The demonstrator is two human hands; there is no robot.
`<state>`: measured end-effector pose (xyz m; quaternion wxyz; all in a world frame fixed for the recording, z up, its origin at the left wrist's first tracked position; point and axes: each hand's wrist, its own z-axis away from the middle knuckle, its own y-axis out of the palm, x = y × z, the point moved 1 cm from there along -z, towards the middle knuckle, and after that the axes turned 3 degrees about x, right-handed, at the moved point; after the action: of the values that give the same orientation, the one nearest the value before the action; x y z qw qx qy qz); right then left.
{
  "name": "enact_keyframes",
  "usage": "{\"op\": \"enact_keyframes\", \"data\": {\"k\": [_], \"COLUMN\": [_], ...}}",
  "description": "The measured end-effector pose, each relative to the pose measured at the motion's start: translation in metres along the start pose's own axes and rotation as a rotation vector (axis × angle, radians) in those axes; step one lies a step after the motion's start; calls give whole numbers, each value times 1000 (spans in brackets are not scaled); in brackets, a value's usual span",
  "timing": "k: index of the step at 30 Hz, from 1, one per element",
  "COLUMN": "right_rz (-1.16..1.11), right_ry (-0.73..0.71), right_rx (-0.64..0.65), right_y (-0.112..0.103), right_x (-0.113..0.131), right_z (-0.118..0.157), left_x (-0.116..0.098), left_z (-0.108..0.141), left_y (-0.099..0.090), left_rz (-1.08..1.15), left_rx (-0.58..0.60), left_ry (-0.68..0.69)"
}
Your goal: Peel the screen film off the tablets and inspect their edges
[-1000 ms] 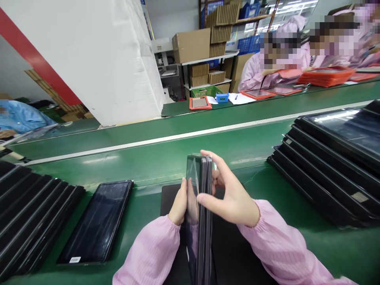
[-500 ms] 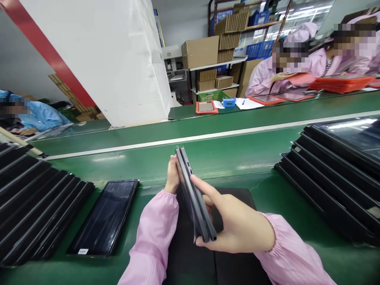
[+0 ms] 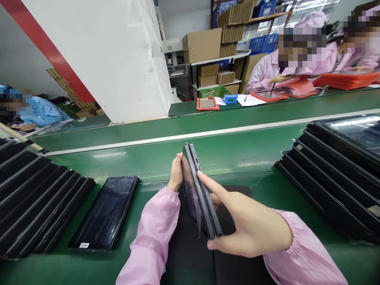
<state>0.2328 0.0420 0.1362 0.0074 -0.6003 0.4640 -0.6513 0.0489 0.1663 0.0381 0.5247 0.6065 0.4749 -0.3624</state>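
Observation:
Two thin dark tablets [image 3: 202, 194] stand on edge, face to face, between my hands, above a black case [image 3: 190, 253] lying open on the green table. My left hand [image 3: 176, 174] holds their far left side, fingers pressed against it. My right hand [image 3: 249, 221] grips their near end, with the index finger along the edge and the thumb at the bottom corner. A clear film hangs loose from the left face. To the left, a single tablet [image 3: 107, 213] with a small white label lies screen up.
Dark tablets in cases form a stack at the left [image 3: 38, 206] and another at the right [image 3: 335, 178]. Across the green bench [image 3: 142, 136], people in pink work with orange-framed tablets; a person in blue sits far left. A white pillar [image 3: 130, 63] stands behind.
Both hands and the tablets have moved slightly to the right. The left face is turned more into view, and the loose film stands further off it. The camera view has shifted a little.

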Motion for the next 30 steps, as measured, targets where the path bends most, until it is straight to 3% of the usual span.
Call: {"op": "enact_keyframes", "data": {"k": [10,21,30], "right_rz": [-67,-121,-210], "right_ry": [-187,-141,-136], "right_rx": [-47,-285,-222], "right_y": [-6,-4,-2], "right_x": [-1,13,13], "right_z": [10,7,10], "left_x": [6,-6,-9], "left_z": [1,10,13], "left_y": [-2,2,4], "left_rz": [-113,-178,-163], "left_rx": [28,57,140], "left_ry": [117,134,186]}}
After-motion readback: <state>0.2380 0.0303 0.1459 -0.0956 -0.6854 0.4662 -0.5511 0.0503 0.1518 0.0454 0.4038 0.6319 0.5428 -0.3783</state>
